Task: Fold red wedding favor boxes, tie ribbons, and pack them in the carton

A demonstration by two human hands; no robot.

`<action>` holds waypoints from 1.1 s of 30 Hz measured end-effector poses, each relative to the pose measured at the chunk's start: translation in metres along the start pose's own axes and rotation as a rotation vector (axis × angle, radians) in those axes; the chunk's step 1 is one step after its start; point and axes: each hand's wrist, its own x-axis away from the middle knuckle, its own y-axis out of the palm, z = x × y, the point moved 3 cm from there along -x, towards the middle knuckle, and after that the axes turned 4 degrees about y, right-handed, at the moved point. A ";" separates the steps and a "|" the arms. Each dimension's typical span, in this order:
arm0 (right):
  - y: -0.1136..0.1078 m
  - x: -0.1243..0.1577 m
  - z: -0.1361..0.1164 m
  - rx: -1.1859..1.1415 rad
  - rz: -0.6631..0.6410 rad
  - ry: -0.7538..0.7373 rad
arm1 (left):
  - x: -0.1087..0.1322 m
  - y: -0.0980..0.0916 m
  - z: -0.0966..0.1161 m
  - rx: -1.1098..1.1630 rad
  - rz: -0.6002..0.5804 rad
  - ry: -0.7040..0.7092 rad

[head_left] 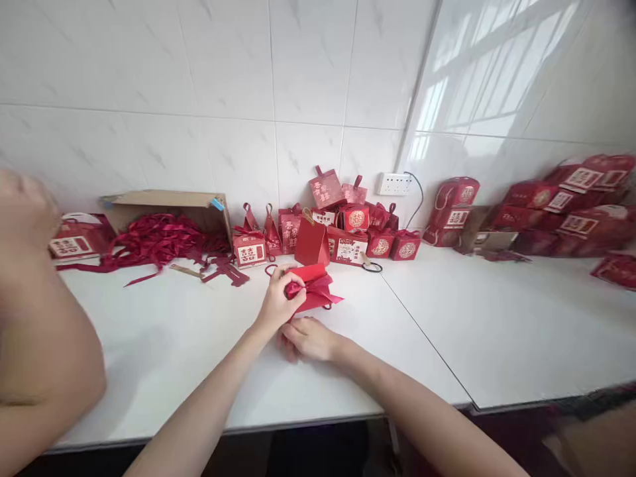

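Observation:
My left hand (279,301) pinches a magenta ribbon (318,286) where it gathers on a small red gift box (309,306). The ribbon's loose ends stick out to the right across the box. Just below, my right hand (309,336) is closed at the box's lower left edge; what its fingers hold there is hidden. The box is tilted and held just in front of me, over the white table. Directly behind it stands a plain red peaked box (312,242) with a gold cord loop.
Finished-looking red boxes (355,246) line the tiled wall. A cardboard box (173,199) spills dark red ribbons (159,240) at the left. Stacked red boxes (571,199) stand at the right. A power strip (395,184) is on the wall. Another person's arm (54,344) reaches in at the left.

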 end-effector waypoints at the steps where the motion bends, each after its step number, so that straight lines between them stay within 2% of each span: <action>1: 0.000 -0.001 0.003 -0.059 -0.005 0.020 | -0.001 -0.001 0.000 -0.002 -0.001 0.006; 5: -0.001 -0.005 0.009 -0.235 -0.017 0.060 | -0.002 -0.004 0.001 -0.007 -0.001 0.022; 8: -0.003 -0.006 0.009 -0.272 -0.013 0.045 | -0.002 -0.005 0.001 -0.010 0.004 0.021; 16: -0.004 0.000 0.005 -0.196 0.031 0.000 | -0.002 -0.003 0.002 0.004 0.002 -0.005; 21: 0.001 0.001 0.004 -0.187 -0.031 0.042 | -0.001 -0.001 0.003 0.014 0.008 0.013; 33: 0.006 -0.001 0.002 -0.206 -0.081 0.048 | -0.002 -0.001 0.002 0.017 0.018 0.003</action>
